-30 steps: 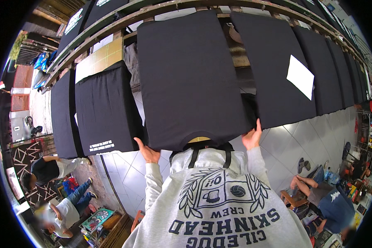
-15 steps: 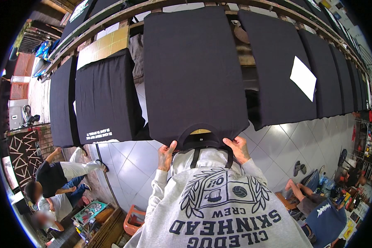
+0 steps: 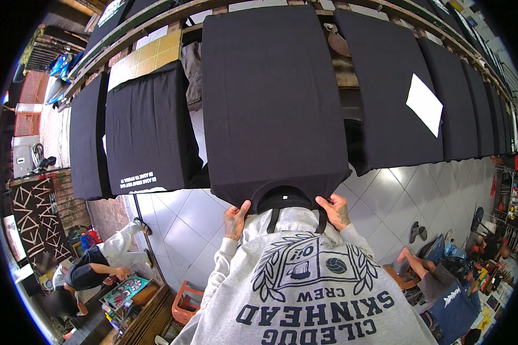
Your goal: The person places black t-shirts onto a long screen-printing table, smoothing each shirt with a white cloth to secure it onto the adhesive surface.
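A black T-shirt (image 3: 275, 109) lies smooth over a long flat board in front of me, its collar (image 3: 285, 190) toward my body. My left hand (image 3: 236, 219) pinches the shirt's edge left of the neck opening, thumb on top. On the other side of the collar, my right hand (image 3: 335, 210) grips the edge in the same way. Between the hands the neckline hangs open, with a small pale label inside. The fingers beneath the cloth are hidden. Grey sleeves cover both forearms.
To the right, a black shirt (image 3: 388, 98) carries a white sheet (image 3: 425, 106). At left, a printed black shirt (image 3: 147, 129) leaves its yellowish board (image 3: 145, 57) partly bare. Wooden rails (image 3: 213, 10) run behind. People sit or bend at both lower sides; an orange plastic stool (image 3: 187, 303) stands lower left.
Both hands have drawn the shirt's collar end slightly toward me, and the board edge seen through the neck opening is now covered. At lower left, a standing person has bent over a small table.
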### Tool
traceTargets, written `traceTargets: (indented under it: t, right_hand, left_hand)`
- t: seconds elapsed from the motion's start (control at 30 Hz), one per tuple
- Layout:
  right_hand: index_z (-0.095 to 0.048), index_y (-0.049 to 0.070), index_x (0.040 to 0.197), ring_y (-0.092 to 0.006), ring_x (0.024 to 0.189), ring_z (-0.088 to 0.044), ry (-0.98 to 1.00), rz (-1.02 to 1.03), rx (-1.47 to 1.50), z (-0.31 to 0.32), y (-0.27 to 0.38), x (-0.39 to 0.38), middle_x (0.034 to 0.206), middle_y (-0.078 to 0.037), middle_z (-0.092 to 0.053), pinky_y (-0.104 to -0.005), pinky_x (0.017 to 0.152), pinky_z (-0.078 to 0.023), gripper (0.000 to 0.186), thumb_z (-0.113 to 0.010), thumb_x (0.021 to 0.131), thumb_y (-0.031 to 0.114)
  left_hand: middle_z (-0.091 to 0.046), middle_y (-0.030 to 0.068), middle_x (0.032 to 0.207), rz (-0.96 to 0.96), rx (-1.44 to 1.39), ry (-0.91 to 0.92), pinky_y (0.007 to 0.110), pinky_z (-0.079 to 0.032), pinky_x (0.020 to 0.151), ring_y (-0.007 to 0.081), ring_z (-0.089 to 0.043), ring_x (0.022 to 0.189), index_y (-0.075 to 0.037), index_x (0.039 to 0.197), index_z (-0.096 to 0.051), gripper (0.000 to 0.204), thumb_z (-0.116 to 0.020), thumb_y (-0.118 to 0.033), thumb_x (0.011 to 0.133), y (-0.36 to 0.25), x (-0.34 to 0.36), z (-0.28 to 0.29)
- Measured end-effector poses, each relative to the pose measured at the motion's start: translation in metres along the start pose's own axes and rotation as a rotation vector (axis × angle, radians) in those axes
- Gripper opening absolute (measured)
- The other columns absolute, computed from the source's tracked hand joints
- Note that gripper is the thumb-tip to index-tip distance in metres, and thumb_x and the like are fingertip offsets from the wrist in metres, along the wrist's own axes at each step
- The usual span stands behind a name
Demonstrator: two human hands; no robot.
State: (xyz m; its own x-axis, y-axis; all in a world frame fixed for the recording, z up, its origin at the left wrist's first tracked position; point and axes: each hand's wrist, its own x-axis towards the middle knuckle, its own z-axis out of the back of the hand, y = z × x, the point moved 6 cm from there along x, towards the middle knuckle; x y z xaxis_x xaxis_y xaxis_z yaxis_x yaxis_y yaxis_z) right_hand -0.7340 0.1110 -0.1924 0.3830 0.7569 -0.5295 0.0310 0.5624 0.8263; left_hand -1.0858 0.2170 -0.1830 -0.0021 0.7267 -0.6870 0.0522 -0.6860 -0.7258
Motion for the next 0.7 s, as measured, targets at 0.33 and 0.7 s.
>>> traceTargets:
  t: [0.33, 0.7]
  right_hand:
    - [-0.052, 0.008, 0.067, -0.0034, 0.059, -0.037, -0.043, -0.028, -0.003, -0.007, 0.010, 0.002, 0.064, 0.008, -0.049, -0.0258, 0.050, -0.030, 0.040, -0.082, 0.088, 0.024]
    - [-0.058, 0.003, 0.071, -0.0080, 0.059, -0.046, -0.059, -0.056, 0.063, -0.015, -0.022, 0.019, 0.064, 0.000, -0.059, -0.0297, 0.053, -0.039, 0.037, -0.082, 0.085, 0.027]
  left_hand:
    - [-0.071, 0.0011, 0.079, 0.007, 0.034, -0.015, 0.020, -0.045, 0.054, 0.0044, -0.058, 0.063, -0.002, 0.084, -0.069, 0.026, -0.081, -0.025, 0.089, 0.003, 0.008, 0.004]
    - [-0.070, 0.0006, 0.075, 0.031, 0.103, -0.040, 0.020, -0.044, 0.052, 0.0047, -0.056, 0.059, -0.004, 0.079, -0.067, 0.027, -0.082, -0.025, 0.088, -0.001, 0.010, 0.006]
